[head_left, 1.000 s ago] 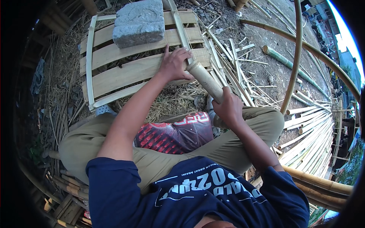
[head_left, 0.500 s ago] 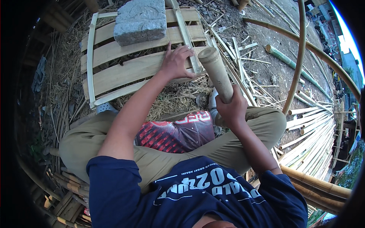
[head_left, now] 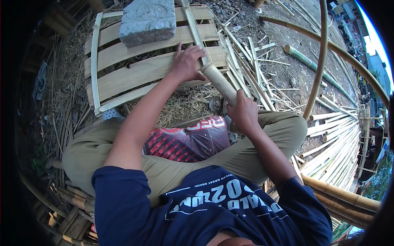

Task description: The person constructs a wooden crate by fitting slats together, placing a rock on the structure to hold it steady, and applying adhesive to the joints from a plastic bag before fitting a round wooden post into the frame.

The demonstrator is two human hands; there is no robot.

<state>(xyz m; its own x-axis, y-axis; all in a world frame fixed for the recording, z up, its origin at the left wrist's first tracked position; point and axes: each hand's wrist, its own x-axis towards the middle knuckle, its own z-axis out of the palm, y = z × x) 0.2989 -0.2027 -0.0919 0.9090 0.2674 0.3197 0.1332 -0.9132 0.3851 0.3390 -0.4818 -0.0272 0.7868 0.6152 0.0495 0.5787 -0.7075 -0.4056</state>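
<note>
A panel of flat bamboo slats (head_left: 135, 75) lies on the ground in front of me, with narrow strips along its sides. My right hand (head_left: 243, 113) is wrapped round a thick bamboo piece (head_left: 221, 85), whose far end meets the panel's right-hand strip (head_left: 193, 25). My left hand (head_left: 187, 64) rests at that strip, beside the far end of the bamboo piece. Its fingers are spread, thumb and forefinger apart. A rough grey stone block (head_left: 147, 22) sits on the panel's far part, beyond my left hand.
Between my crossed legs lies a red and black printed sack (head_left: 186, 141). Thin bamboo offcuts (head_left: 256, 78) are scattered right of the panel. Long split bamboo poles (head_left: 336, 143) lie farther right, and a curved pole (head_left: 322, 61) rises there. Bamboo poles (head_left: 342, 197) run past my right elbow.
My right hand has brought the bamboo piece down and left, from raised above the panel's corner onto its right-hand strip. My left hand has stayed nearly in place.
</note>
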